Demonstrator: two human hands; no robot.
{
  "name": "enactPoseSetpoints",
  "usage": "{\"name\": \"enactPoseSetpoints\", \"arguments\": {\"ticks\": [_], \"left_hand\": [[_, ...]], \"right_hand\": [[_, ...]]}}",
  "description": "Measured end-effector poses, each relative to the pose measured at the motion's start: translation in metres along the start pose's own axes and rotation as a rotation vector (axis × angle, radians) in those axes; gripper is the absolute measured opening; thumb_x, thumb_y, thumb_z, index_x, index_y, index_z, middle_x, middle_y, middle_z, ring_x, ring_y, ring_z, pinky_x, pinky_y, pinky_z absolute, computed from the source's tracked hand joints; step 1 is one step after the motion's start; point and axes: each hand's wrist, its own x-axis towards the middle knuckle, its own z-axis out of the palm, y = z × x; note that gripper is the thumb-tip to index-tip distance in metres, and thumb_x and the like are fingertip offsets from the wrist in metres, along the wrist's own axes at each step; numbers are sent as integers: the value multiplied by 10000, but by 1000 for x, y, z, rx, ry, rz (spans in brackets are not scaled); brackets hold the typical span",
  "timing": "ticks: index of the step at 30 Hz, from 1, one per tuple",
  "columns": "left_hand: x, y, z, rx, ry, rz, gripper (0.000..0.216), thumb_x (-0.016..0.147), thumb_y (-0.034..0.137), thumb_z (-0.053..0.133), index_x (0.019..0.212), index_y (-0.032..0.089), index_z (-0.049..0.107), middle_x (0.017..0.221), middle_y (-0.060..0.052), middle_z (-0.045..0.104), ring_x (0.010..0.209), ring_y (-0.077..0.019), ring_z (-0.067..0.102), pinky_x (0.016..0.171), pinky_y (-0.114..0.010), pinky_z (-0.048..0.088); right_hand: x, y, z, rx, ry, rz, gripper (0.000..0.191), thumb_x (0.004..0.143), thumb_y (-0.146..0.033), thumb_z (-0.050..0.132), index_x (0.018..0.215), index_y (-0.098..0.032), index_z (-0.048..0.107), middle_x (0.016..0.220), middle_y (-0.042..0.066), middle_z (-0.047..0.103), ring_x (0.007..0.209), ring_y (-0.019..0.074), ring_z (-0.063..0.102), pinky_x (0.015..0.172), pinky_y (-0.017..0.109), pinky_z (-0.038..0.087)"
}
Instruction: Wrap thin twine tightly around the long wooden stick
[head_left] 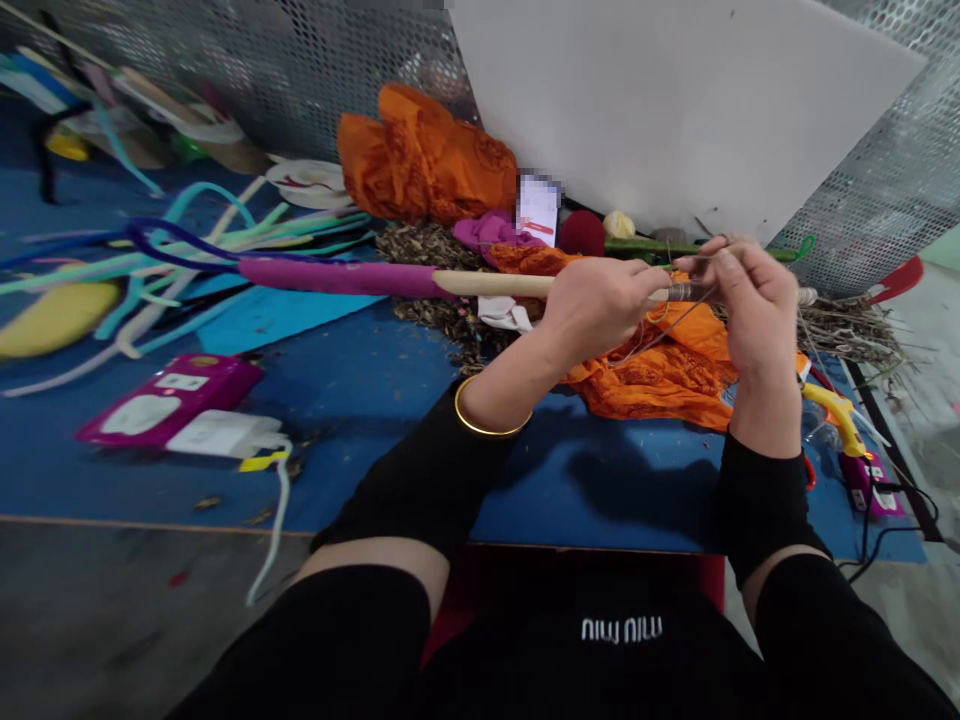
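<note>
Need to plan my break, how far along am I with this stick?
Done: magenta covering wraps the far stretch of the stick. In hand: the left hand has a grip on the bare wood, and the right hand pinches thin wire wound near the tip. Left: the wood between covering and wire is bare.

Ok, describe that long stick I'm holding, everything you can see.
The stick is long and slim, pale wood where bare, wrapped in fuzzy magenta along its middle, with a purple loop at its far end. It lies level above the blue mat. The left hand grips it near one end, where thin wire is wound; the right hand pinches that wire.
</note>
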Motion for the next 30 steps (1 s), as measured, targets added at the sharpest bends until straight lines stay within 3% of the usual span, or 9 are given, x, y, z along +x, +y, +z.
{"name": "enactPoseSetpoints", "arguments": {"ticks": [3, 6, 10, 14, 18, 20, 22, 26, 30], "left_hand": [[1, -9, -7, -85, 2, -77, 301, 998, 289, 542, 1186, 248, 774, 1007, -46, 815, 863, -207, 743, 714, -304, 498], [1, -18, -14, -195, 0, -140, 298, 974, 313, 579, 1175, 256, 790, 994, -37, 818, 883, -204, 744, 771, -307, 523], [0, -27, -22, -353, -8, -192, 288, 905, 280, 623, 1123, 255, 809, 968, -27, 820, 855, -186, 736, 773, -287, 537], [-2, -31, -29, -539, -18, -263, 270, 843, 287, 677, 1063, 229, 821, 840, -18, 794, 757, -174, 708, 722, -283, 559], [0, -28, -31, -738, 45, -352, 252, 774, 232, 723, 1004, 200, 821, 944, -32, 814, 881, -194, 750, 856, -320, 623], [2, -25, -30, -816, 73, -379, 251, 764, 225, 738, 996, 171, 817, 985, -50, 817, 927, -208, 761, 908, -351, 637], [4, -21, -29, -854, 96, -393, 253, 759, 218, 752, 995, 146, 811, 972, -59, 812, 924, -210, 764, 912, -365, 647], [7, -13, -29, -898, 102, -395, 238, 775, 177, 733, 1002, 139, 795, 969, -50, 801, 929, -197, 765, 906, -351, 651], [8, -10, -31, -922, 84, -378, 231, 800, 173, 711, 1016, 141, 788, 976, -45, 801, 939, -192, 764, 890, -332, 650]], "right_hand": [[1, -10, -23, 183, 111, 90, 309, 886, -462, 741, 718, -240, 608, 900, 0, 648, 600, 90, 591, 653, 316, 573], [4, -11, -59, 171, 182, 162, 273, 846, -450, 761, 712, -259, 619, 848, 7, 669, 434, 53, 360, 403, 300, 355], [12, 13, -104, 18, 303, 178, 295, 841, -504, 740, 719, -290, 577, 818, 11, 678, 428, 60, 263, 382, 342, 174], [19, 45, -121, -8, 441, 217, 327, 849, -510, 728, 717, -291, 525, 727, -17, 602, 423, 59, 280, 407, 350, 168], [22, 58, -108, -459, 515, 275, 271, 897, -425, 652, 708, -275, 530, 632, -32, 496, 515, 131, 480, 535, 341, 389], [22, 58, -93, -823, 459, 257, 190, 868, -345, 673, 740, -226, 599, 790, 38, 614, 714, 199, 622, 753, 407, 516], [20, 54, -74, -954, 352, 159, 131, 862, -316, 685, 821, -193, 664, 1032, 121, 678, 936, 260, 669, 960, 497, 518], [12, 44, -23, -532, 56, -75, 270, 959, -469, 615, 945, -218, 714, 985, 71, 715, 1061, 243, 668, 1054, 469, 521], [-2, 31, 23, -165, -230, -25, 364, 916, -588, 673, 961, -229, 712, 861, 9, 708, 889, 186, 692, 897, 359, 579]]}}
